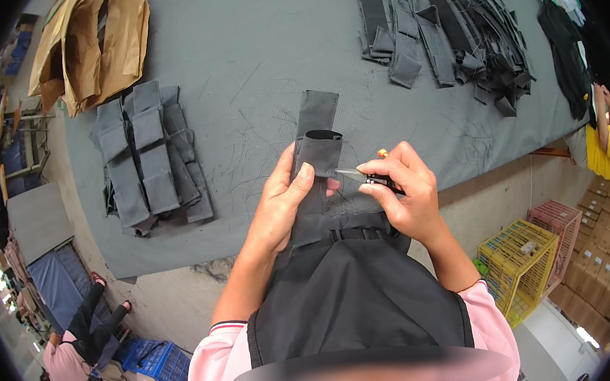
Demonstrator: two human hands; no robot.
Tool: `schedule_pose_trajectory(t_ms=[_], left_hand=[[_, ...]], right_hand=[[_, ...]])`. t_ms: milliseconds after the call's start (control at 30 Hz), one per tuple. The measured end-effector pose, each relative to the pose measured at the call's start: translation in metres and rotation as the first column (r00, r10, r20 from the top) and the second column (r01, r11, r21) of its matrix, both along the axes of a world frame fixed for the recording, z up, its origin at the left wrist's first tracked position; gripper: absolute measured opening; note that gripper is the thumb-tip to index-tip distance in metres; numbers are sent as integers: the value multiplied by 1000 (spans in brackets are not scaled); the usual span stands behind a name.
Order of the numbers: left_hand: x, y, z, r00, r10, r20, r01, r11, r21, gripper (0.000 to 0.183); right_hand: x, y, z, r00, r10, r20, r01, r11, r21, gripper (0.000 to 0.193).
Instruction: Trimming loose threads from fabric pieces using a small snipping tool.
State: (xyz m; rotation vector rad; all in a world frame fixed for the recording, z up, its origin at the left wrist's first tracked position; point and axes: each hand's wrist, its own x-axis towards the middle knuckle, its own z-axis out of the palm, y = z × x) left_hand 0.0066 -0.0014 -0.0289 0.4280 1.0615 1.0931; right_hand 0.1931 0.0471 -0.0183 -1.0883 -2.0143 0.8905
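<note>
My left hand (277,203) grips a dark grey fabric strip (319,110), its thumb pressed on the front. The strip runs away from me over the table, and a folded loop of cloth with an open top stands out at its middle. My right hand (416,192) is closed around small thread snips (351,175) with a black handle. Their pointed metal tip touches or nearly touches the lower right edge of the loop; I cannot tell if the blades are parted. Part of the strip's near end is behind my left hand.
Stacked grey strips with loops (151,159) lie left, below a brown paper bag (93,53). More loose strips (451,39) lie far right on the grey-covered table (250,44), among thread scraps. Yellow (518,256) and red crates stand right; other people are at both sides.
</note>
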Motion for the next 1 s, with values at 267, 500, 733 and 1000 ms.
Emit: schedule_pose_trajectory(t_ms=[267,500,733,1000], left_hand=[[1,1,0,997,17,75,-21,998,51,37],[1,1,0,999,2,51,-7,995,102,40],[-7,21,-5,952,229,201,-227,973,-36,33],[-12,32,-7,949,291,121,-303,948,95,30]], right_hand=[[-11,3,0,997,71,32,-74,991,113,25],[-2,-4,-6,994,-71,-77,70,997,-14,21],[-1,-29,-3,990,-26,-139,-3,979,-204,23],[-5,-33,-8,991,-32,-131,16,993,-119,24]])
